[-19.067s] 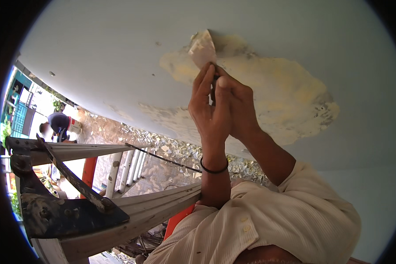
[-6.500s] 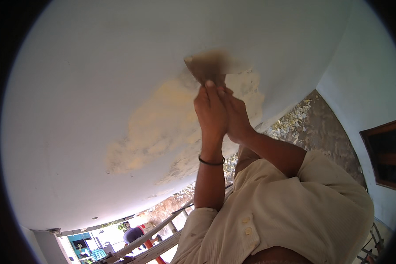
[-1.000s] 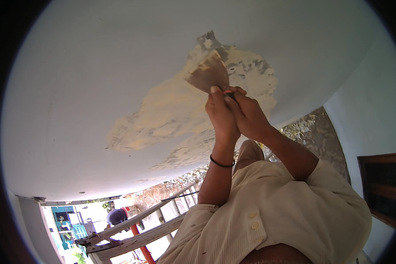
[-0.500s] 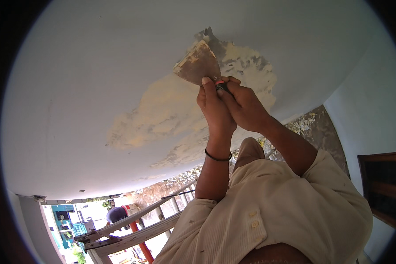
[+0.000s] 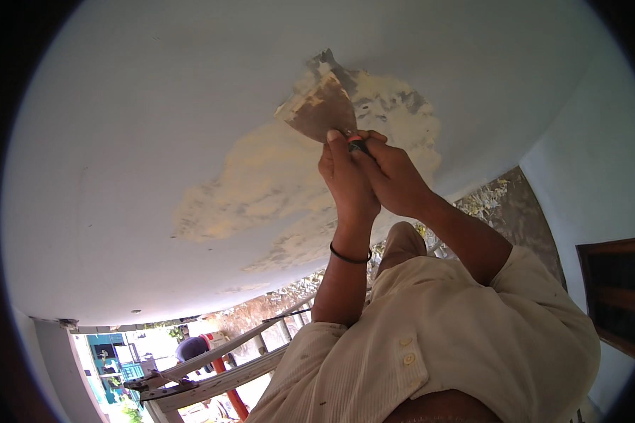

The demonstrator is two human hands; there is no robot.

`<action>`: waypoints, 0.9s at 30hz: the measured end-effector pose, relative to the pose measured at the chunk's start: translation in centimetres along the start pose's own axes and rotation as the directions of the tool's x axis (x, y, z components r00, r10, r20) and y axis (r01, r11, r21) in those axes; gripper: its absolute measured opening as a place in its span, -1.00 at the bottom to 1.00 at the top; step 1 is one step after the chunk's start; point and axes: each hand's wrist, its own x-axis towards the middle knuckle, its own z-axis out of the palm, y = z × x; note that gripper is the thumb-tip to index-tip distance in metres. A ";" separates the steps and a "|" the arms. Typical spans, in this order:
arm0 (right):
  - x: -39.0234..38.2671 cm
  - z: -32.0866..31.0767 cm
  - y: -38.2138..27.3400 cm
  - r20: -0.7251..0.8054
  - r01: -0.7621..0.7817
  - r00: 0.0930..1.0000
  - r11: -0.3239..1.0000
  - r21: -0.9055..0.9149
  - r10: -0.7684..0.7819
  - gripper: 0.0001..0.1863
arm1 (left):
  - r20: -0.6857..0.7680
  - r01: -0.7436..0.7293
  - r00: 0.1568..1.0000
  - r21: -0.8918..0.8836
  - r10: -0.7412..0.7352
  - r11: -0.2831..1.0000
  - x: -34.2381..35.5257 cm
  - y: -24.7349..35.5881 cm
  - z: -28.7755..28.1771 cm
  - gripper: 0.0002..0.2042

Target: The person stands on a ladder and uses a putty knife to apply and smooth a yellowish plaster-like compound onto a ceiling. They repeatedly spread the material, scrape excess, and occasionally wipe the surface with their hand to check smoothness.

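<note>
A putty knife (image 5: 322, 111) with a wide, stained blade and a black and red handle is pressed to the pale wall surface (image 5: 155, 120). Both of my hands are closed on it. My left hand (image 5: 347, 173), a dark band round its wrist, has its thumb on the base of the blade. My right hand (image 5: 396, 169) wraps the handle, which its fingers mostly hide. Around the blade spreads a cream filler patch (image 5: 261, 173), smeared and uneven. A grey, rough spot (image 5: 340, 70) shows just past the blade's edge.
A wooden ladder (image 5: 222, 374) leans at the lower left. Beyond it, far below, are a person in dark clothing (image 5: 192, 349) and a white and red bucket (image 5: 213, 340). A dark wooden-framed opening (image 5: 617, 292) is at the right, and rubble-strewn ground (image 5: 487, 201) lies below the wall.
The putty knife and both hands have shifted very slightly down in the picture. More cream filler shows along the blade's upper edge. The grip of both hands is unchanged.
</note>
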 end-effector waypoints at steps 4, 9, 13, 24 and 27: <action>0.8 0.1 0.5 0.024 -0.021 0.999 1.000 -0.019 0.021 -0.67 | 0.016 0.007 1.000 0.015 -0.008 1.000 0.8 0.2 -0.3 -0.55; 0.3 0.5 0.2 0.015 -0.044 0.999 0.998 0.038 0.043 -0.66 | -0.010 0.013 1.000 -0.010 -0.013 1.000 0.2 0.5 -0.2 -0.52; 1.0 0.6 -0.1 0.021 -0.066 0.998 0.997 0.045 0.065 -0.67 | 0.018 0.019 1.000 0.074 -0.020 0.997 0.9 1.2 -0.5 -0.54; 0.8 1.2 -0.2 -0.043 0.045 0.998 0.998 0.052 -0.043 -0.68 | 0.022 -0.034 0.999 0.107 0.032 0.994 1.2 1.8 -0.3 -0.55; 2.3 0.9 -1.5 0.069 -0.082 0.995 0.994 0.077 0.076 -0.67 | 0.054 -0.044 0.998 0.106 0.039 0.993 1.6 3.4 -0.4 -0.57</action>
